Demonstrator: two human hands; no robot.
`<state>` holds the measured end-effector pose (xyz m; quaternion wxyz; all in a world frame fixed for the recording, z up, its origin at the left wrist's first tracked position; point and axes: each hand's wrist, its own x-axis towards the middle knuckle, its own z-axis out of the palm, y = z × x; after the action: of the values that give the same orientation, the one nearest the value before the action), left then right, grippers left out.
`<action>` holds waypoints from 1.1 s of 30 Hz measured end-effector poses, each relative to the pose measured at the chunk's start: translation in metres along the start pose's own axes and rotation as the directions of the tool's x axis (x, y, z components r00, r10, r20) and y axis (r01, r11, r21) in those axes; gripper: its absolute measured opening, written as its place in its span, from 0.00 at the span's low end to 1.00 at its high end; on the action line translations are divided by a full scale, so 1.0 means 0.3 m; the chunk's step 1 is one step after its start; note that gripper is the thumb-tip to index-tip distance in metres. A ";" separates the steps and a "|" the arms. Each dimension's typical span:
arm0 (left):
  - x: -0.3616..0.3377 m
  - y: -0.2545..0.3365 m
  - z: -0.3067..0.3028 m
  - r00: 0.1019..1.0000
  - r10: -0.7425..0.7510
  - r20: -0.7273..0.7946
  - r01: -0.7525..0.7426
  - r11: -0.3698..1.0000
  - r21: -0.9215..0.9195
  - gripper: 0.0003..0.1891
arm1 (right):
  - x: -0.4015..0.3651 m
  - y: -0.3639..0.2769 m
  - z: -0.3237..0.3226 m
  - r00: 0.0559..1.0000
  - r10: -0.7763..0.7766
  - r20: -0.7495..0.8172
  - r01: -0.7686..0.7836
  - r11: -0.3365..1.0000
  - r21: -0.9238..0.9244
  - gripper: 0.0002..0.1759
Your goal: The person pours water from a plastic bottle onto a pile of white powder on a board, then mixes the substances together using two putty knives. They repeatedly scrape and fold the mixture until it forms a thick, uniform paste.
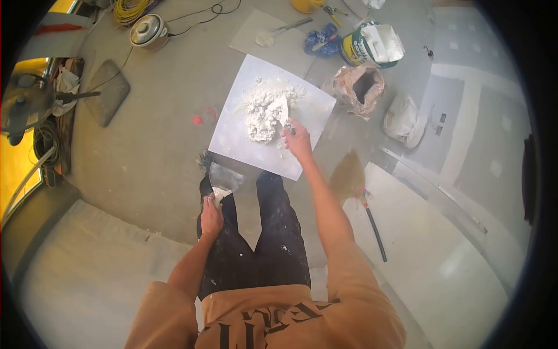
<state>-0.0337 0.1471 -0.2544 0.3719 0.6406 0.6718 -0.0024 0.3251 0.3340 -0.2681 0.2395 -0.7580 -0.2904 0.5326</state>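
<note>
My right hand (297,139) is closed around the handle of a trowel (283,110). Its blade, coated white, rests in a lumpy heap of white plaster (261,119). Under the heap lies a square white board (232,136) on the floor in front of my feet. My left hand (211,216), beside my left leg, is closed on what looks like a wide putty knife (225,177). Its broad greyish blade points toward the board, and white material covers the part near my fingers.
Beyond the board stand an open paper sack (356,90), a plaster bucket (372,46) and a white bag (404,123). A broom (375,227) lies at right on pale sheeting. A lidded pot (149,32) and yellow cable (129,10) sit at far left.
</note>
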 end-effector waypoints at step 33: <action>-0.016 -0.004 -0.018 0.999 -0.042 0.015 0.042 0.998 -0.048 0.25 | 0.090 0.068 0.077 0.954 -0.279 0.106 0.247 0.540 -0.805 0.26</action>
<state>-0.0379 0.1452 -0.2487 0.3916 0.6172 0.6824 0.0014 0.3141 0.3394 -0.3071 -0.0505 -0.7400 -0.6068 0.2856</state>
